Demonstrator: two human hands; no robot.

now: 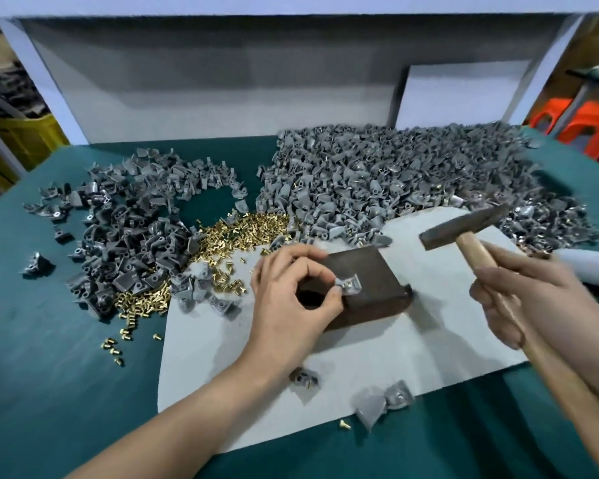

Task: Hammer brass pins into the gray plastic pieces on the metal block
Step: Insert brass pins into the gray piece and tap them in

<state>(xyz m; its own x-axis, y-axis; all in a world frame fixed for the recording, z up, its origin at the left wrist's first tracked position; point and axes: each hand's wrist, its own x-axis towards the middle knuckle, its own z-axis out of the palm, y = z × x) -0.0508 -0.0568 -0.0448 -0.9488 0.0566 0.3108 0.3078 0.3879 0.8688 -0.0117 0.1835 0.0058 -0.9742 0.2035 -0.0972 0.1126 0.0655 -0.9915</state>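
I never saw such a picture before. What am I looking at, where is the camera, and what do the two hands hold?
There is no machine, only a person's two bare hands. The picture comes from a camera worn on the head, looking down. The left hand pinches a gray plastic piece on the metal block. The right hand grips a raised hammer by its wooden handle. The block stands on a white sheet over a green table cover. Behind lie heaps of gray pieces and a heap of brass pins.
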